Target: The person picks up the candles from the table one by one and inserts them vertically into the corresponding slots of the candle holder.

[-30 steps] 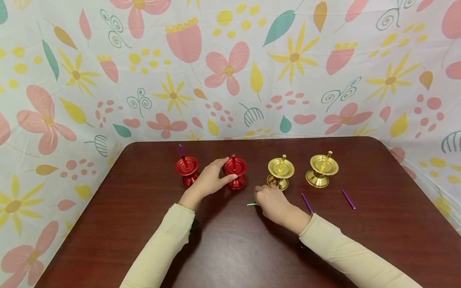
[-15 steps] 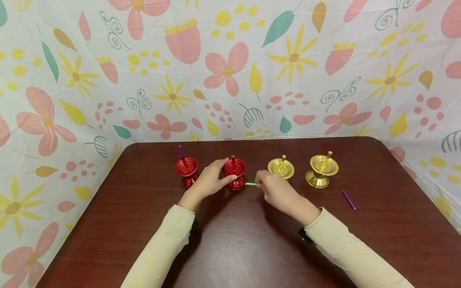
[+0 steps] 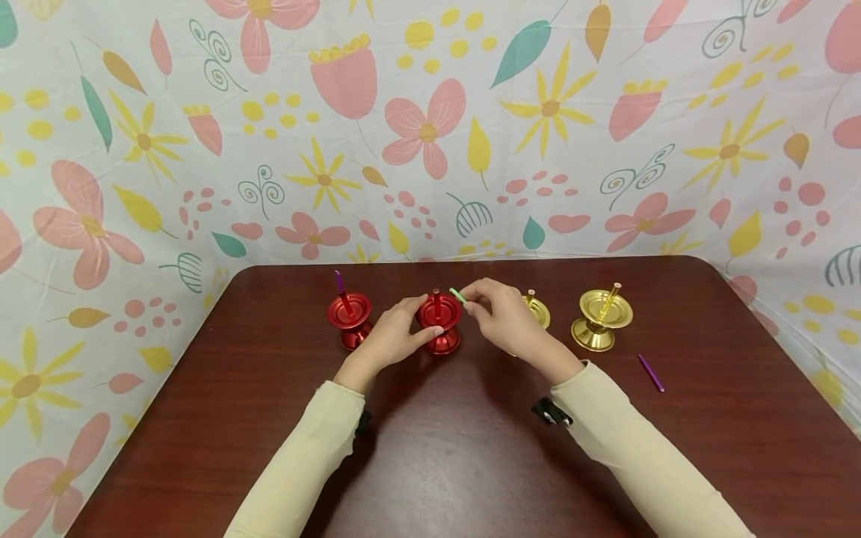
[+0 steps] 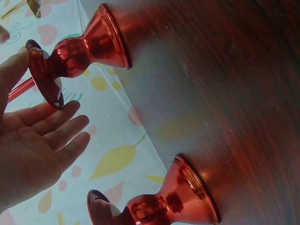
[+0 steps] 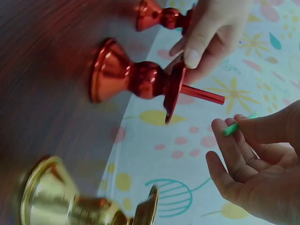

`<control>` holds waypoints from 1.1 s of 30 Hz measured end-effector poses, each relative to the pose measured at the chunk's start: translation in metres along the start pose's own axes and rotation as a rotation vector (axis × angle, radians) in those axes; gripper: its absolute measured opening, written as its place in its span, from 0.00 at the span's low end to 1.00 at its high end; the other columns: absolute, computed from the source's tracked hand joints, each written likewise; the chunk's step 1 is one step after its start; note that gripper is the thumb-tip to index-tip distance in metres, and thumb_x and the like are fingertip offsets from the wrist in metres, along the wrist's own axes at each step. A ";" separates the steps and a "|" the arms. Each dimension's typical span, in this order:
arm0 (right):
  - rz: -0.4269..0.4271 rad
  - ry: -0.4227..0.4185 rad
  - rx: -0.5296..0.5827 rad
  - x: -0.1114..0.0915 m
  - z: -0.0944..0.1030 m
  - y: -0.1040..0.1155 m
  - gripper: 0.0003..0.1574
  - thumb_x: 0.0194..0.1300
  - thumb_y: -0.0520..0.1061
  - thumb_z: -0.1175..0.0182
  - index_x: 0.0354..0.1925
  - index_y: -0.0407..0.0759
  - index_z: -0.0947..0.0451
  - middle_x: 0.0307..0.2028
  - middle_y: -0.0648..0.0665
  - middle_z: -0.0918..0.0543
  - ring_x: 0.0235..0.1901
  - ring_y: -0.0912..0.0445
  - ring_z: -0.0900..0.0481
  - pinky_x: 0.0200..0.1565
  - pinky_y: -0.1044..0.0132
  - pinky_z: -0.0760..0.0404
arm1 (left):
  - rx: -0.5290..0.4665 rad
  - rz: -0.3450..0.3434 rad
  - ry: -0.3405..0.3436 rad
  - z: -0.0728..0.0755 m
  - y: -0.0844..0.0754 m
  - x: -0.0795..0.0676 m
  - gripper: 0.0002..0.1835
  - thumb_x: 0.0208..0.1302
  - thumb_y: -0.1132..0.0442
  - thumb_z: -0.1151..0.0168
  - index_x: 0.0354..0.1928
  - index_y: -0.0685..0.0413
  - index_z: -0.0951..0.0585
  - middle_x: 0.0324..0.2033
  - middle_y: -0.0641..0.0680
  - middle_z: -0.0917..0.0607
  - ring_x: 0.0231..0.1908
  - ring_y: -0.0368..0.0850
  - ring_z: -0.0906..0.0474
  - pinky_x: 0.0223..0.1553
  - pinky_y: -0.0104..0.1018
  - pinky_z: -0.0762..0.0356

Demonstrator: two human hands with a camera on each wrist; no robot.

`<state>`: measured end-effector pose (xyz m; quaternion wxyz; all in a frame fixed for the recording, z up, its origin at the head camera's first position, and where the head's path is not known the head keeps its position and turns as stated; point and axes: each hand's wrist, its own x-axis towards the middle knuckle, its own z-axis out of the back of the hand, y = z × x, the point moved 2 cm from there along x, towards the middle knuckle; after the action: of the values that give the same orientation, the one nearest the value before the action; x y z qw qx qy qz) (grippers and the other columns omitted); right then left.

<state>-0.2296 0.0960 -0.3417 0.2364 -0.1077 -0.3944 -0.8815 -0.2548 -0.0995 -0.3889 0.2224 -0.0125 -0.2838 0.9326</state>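
My left hand (image 3: pixel 393 334) holds the dish rim of a red metal candle holder (image 3: pixel 445 343), thumb on one side and fingers on the other. The holder stands upright on the table, its red tube (image 5: pixel 204 94) bare at the top. Between the thumb and fingers of my right hand (image 3: pixel 506 321) is a thin green candle (image 3: pixel 458 296), tilted. In the right wrist view, the candle's end (image 5: pixel 229 130) is close to the tube's tip but apart from it. My right hand partly hides the nearer gold candle holder (image 3: pixel 540 311).
Left of the held one stands another red candle holder (image 3: pixel 350 312) with a purple candle (image 3: pixel 339 281) in its tube. A second gold candle holder (image 3: pixel 595 333) is at the right. One purple candle (image 3: pixel 650 373) lies on the brown table (image 3: pixel 430 463). Behind hangs a floral cloth (image 3: pixel 430 217).
My right hand has lifted the green candle from low over the table up beside the red tube, changing its tilt. The left hand stays on the rim. My right arm now covers one loose purple candle.
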 end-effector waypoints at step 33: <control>-0.036 -0.215 0.287 0.039 -0.030 -0.004 0.07 0.57 0.35 0.32 0.36 0.36 0.20 0.34 0.41 0.14 0.38 0.50 0.15 0.43 0.60 0.18 | -0.006 -0.018 -0.008 -0.001 0.001 0.000 0.38 0.64 0.51 0.36 0.68 0.64 0.36 0.64 0.62 0.29 0.64 0.56 0.33 0.62 0.53 0.34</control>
<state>-0.2651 0.0630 -0.3493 0.1900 -0.1594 -0.5411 -0.8035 -0.2553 -0.1000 -0.3901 0.2296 -0.0067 -0.2875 0.9298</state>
